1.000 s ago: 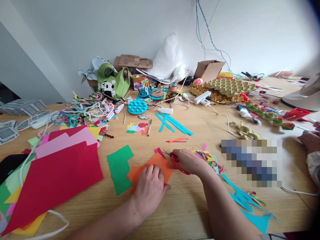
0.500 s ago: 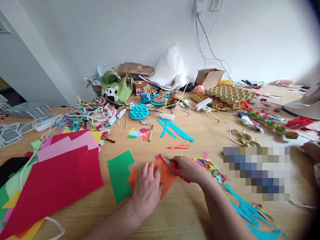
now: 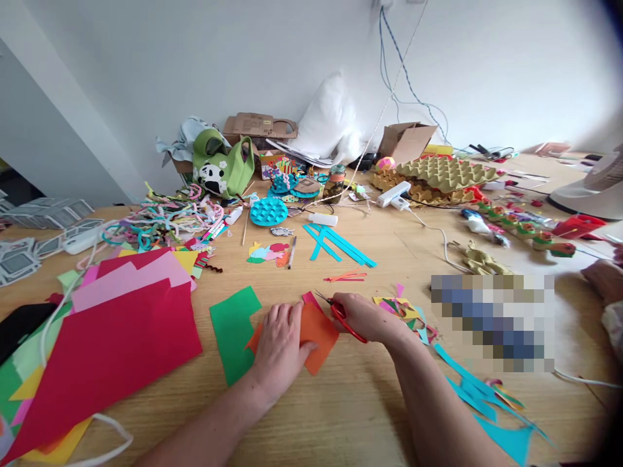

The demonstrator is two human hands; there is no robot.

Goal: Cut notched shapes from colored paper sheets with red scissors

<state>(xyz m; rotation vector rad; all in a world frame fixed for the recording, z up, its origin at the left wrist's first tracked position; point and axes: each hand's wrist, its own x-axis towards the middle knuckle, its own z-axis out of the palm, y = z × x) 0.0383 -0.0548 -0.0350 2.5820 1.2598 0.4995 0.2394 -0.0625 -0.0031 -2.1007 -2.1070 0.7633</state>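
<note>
My left hand [image 3: 277, 344] lies flat on a sheet of orange paper [image 3: 321, 331], thumb spread away from the fingers. It presses the sheet to the table and covers part of it. My right hand [image 3: 365, 316] is closed around scissors with red handles [image 3: 351, 329], their pointed blades facing up and left above the paper's far edge. A small crimson paper piece [image 3: 310, 298] sticks out behind the orange sheet. A notched green sheet [image 3: 228, 337] lies left of my left hand, touching the orange paper or partly under it; I cannot tell which.
Crimson sheets [image 3: 131, 350] are stacked at left. Colourful paper scraps [image 3: 403, 310] lie right of the scissors, with blue offcuts [image 3: 470, 383] nearer. Blue strips [image 3: 341, 243], a pen [image 3: 292, 253] and fish-like cutouts [image 3: 267, 254] lie beyond. Another person's hand [image 3: 603, 280] is at far right.
My left hand has shifted slightly left over the orange paper, and its fingers sit closer together. The right hand with the scissors stays almost in place. The camera view has tilted slightly down.
</note>
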